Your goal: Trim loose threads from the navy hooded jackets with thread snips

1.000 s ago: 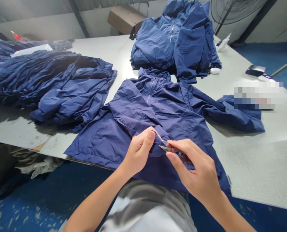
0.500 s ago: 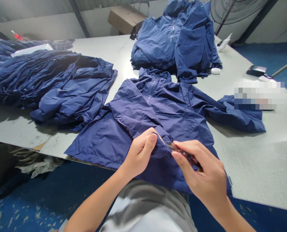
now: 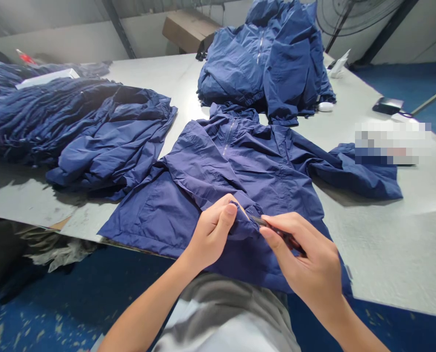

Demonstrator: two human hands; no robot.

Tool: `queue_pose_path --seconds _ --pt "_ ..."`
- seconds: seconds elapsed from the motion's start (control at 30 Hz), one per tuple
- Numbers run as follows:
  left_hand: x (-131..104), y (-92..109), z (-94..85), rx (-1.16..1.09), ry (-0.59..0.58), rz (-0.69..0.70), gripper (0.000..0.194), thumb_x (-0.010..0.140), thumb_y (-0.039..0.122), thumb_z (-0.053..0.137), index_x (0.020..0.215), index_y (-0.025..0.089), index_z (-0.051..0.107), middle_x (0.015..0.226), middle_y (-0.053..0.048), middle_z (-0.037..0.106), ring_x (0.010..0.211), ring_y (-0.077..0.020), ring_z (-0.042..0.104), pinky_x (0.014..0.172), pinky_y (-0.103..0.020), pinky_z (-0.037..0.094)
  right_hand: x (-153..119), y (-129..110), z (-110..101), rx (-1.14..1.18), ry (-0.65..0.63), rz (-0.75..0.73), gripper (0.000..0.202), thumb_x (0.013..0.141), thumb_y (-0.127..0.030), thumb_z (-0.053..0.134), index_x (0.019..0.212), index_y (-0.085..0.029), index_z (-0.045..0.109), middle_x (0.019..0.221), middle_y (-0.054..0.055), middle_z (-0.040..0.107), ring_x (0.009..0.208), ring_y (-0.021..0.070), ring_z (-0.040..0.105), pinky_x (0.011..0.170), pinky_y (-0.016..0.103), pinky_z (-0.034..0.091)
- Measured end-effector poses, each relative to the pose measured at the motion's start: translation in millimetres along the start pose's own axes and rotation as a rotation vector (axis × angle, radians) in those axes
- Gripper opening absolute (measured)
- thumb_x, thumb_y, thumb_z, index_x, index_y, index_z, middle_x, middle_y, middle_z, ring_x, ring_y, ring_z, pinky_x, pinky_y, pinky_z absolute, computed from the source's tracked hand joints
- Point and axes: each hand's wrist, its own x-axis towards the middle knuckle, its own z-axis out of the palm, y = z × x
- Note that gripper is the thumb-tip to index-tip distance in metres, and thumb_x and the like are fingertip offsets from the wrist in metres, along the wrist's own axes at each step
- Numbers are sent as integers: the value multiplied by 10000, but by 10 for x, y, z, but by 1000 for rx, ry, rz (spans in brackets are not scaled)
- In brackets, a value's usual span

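A navy jacket [image 3: 254, 168] with a short front zip lies spread on the table in front of me, one sleeve folded across its front. My left hand [image 3: 215, 230] is closed on that sleeve's cuff [image 3: 247, 230], thumb on top and some fingers inside the opening. In my right hand [image 3: 306, 254] is a pair of dark thread snips [image 3: 282, 234], gripped between thumb and fingers. Their blades look closed together, with the tips at the cuff edge, close to my left fingers. Part of the handle is hidden by my right hand.
Piled navy garments [image 3: 103, 127] lie to the left, a white box [image 3: 47, 78] on them. Behind the jacket is a stack of navy jackets [image 3: 236, 63]. A white rounded object [image 3: 325, 106] and a black box [image 3: 387, 105] sit on the pale table [image 3: 397, 244]; its front edge is near my body.
The snips' blades, slightly apart before, now look closed together at the cuff. Both hands stay in nearly the same place, and the view has shifted very slightly.
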Motion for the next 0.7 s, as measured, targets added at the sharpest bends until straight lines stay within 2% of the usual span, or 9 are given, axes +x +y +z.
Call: queue_pose_path --seconds 0.1,0.2,0.3,0.4,0.47,0.57,0.63,0.7 --pt "8 2 -6 -61 -13 -25 467 1027 423 338 787 141 622 816 -44 541 746 -139 515 704 -269 399 -22 31 -22 18 45 64 128 889 -191 651 1009 -235 662 889 25 699 697 125 636 558 211 488" --pt "2 -33 -17 -180 -22 -78 437 1027 427 332 926 148 652 956 -73 571 815 -154 540 732 -271 422 -44 99 -35 89 76 200 139 922 -272 610 1047 -251 667 952 33 701 781 138 655 640 216 509" --pt "-12 -91 -41 -234 12 -80 391 1018 428 368 962 154 641 1091 -92 543 858 -156 530 746 -266 434 -55 213 -34 186 99 427 232 932 -400 582 1070 -245 683 940 35 693 639 111 592 532 215 453" --pt "-24 -133 -71 -234 30 -55 371 1006 438 404 895 154 614 1066 -87 512 868 -155 506 756 -261 435 -33 334 -21 295 52 631 419 850 -523 654 1130 -212 675 749 5 626 471 76 420 399 217 298" --pt "-30 -142 -85 -241 23 -54 387 1003 443 411 833 147 594 1016 -78 495 860 -152 492 750 -258 434 4 386 0 404 6 733 477 769 -573 717 1054 -193 677 577 -51 482 425 63 309 378 215 216" --pt "-43 -140 -94 -273 -30 -97 409 1010 441 393 827 137 599 973 -66 496 802 -134 481 707 -252 431 71 394 46 623 -62 896 476 641 -594 806 724 -192 565 509 -99 290 421 42 204 382 208 160" --pt "-55 -133 -98 -282 -70 -154 388 1015 433 381 901 142 612 925 -54 517 769 -129 490 697 -253 439 101 365 74 726 -63 950 542 595 -559 847 628 -203 440 529 -105 250 441 32 177 393 203 145" --pt "-65 -116 -108 -238 -58 -196 303 1014 394 400 1009 163 596 908 -41 548 789 -134 523 726 -254 456 107 333 93 753 -30 935 535 607 -522 853 631 -202 425 546 -101 247 458 35 178 403 204 141"
